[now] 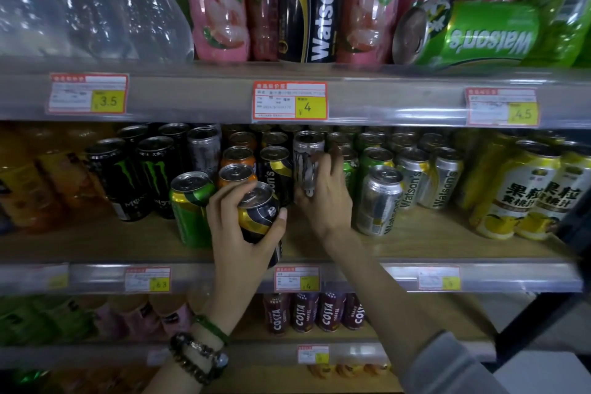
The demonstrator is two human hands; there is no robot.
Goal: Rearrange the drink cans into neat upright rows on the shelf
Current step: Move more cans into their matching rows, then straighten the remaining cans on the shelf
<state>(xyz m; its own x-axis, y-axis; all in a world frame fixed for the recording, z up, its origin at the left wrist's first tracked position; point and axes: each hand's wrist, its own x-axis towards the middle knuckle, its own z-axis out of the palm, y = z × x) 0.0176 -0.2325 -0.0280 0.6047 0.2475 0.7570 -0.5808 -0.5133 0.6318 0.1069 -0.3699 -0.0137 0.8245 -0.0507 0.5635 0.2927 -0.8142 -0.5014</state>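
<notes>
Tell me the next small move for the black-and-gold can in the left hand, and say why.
Probably slide it back and stand it upright in front of the other black Watson's can. The left hand holds the black-and-gold can tilted at the shelf's front edge, out of line, while the right hand grips the tall silver can beside that gap.

Wooden shelf [415, 243] with upright drink cans [380, 201] in uneven rows.
</notes>
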